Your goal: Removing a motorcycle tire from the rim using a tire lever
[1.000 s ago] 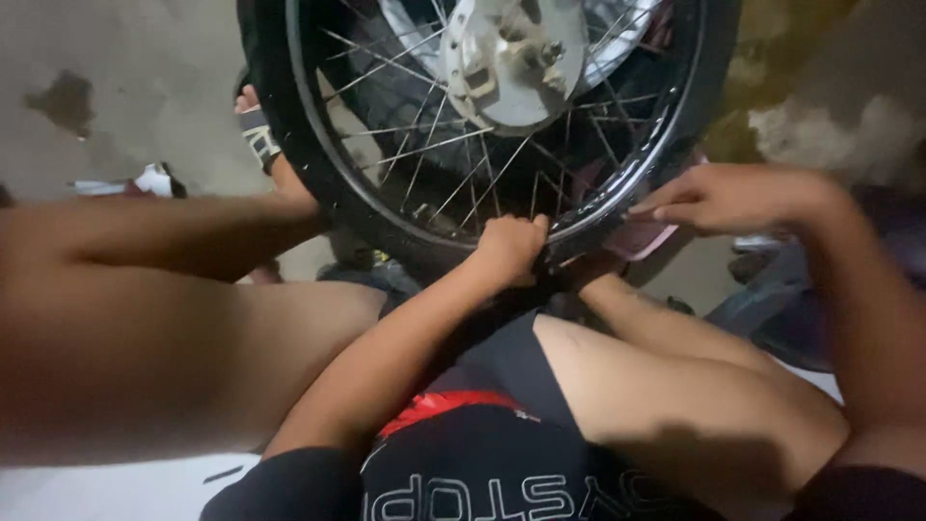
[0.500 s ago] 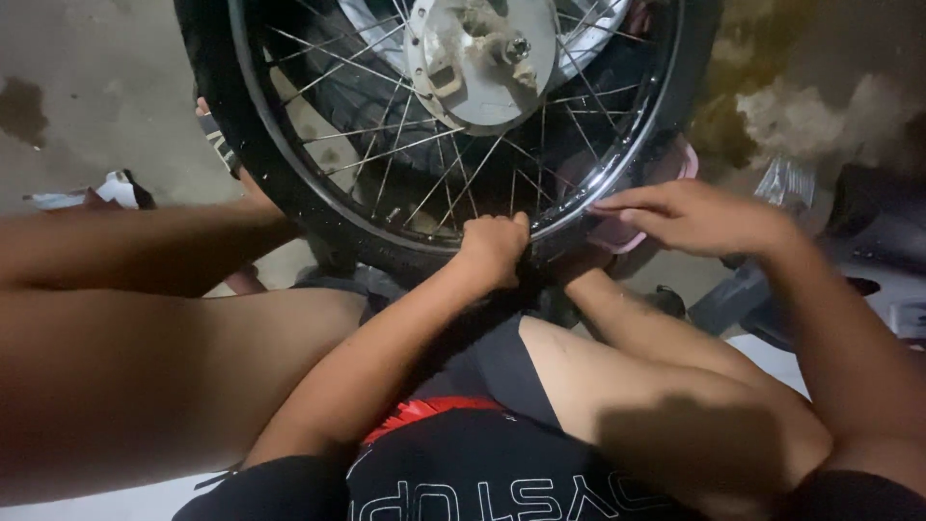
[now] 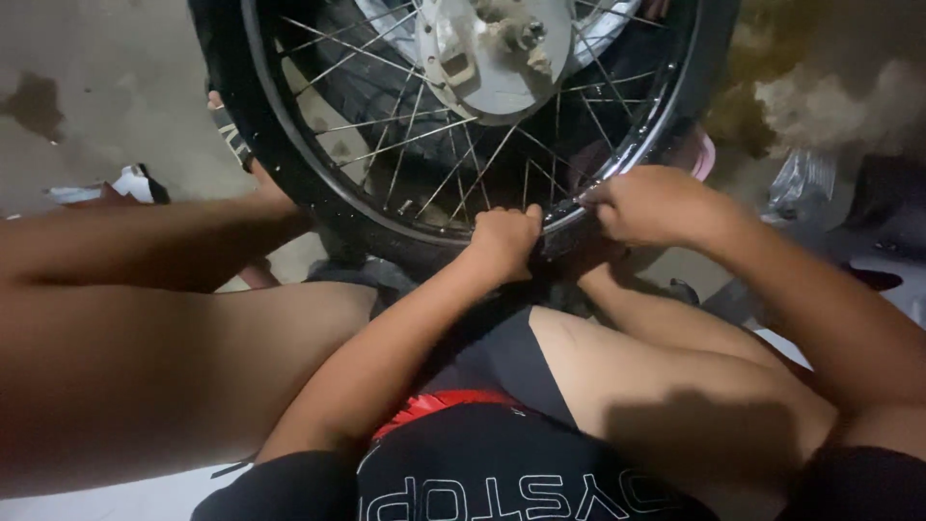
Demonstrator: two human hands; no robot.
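A spoked motorcycle wheel (image 3: 386,207) with a black tyre (image 3: 241,116) and a silver hub (image 3: 492,53) stands upright between my legs. My left hand (image 3: 503,241) is clenched on the lower edge of the rim and tyre. My right hand (image 3: 646,205) grips the same lower edge a little to the right, fingers curled over the rim. Both forearms reach forward over my thighs. What lies under the fingers is hidden.
My bare legs spread to both sides, the left one (image 3: 145,241) stretched beside the wheel. The concrete floor (image 3: 87,68) has dark stains. A white scrap (image 3: 125,183) lies at left. A pink object (image 3: 702,154) and crumpled plastic (image 3: 805,178) sit at right.
My right hand has slid left along the rim toward my left hand. The view has shifted, so the wheel sits more to the right.
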